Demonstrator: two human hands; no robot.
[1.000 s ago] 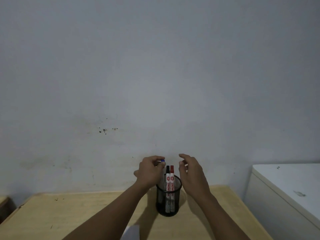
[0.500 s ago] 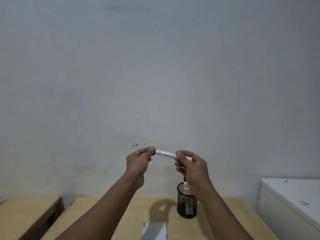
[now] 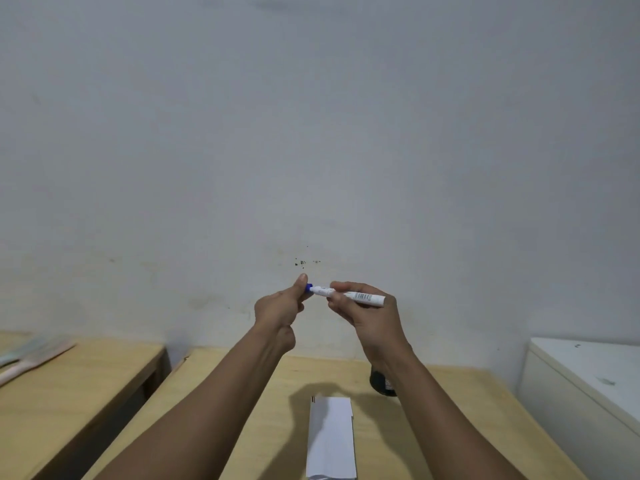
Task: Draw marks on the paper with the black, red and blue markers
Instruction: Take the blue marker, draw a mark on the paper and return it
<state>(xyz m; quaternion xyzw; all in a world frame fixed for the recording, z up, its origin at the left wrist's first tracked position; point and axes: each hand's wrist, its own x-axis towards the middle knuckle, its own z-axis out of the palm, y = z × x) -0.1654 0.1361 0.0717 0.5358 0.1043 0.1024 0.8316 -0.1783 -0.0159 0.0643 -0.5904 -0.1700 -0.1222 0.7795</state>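
Observation:
I hold the blue marker [image 3: 360,296] level in front of the wall, above the table. My right hand [image 3: 367,317] grips its white barrel. My left hand [image 3: 280,310] pinches the blue cap [image 3: 308,288] at the marker's left end; cap and barrel look joined or barely apart. The white paper [image 3: 331,441] lies folded on the wooden table [image 3: 277,410] below my hands. The black mesh pen holder [image 3: 381,384] stands behind my right forearm, mostly hidden; the black and red markers in it are not clearly visible.
A second wooden table [image 3: 69,382] stands to the left across a dark gap, with pale flat items [image 3: 31,355] on its far corner. A white cabinet [image 3: 585,386] stands at the right. The grey wall is close behind.
The blue marker came out of the holder in my left hand and rose to chest height. My right hand took its barrel, and the view shifted so the holder slid behind my right arm.

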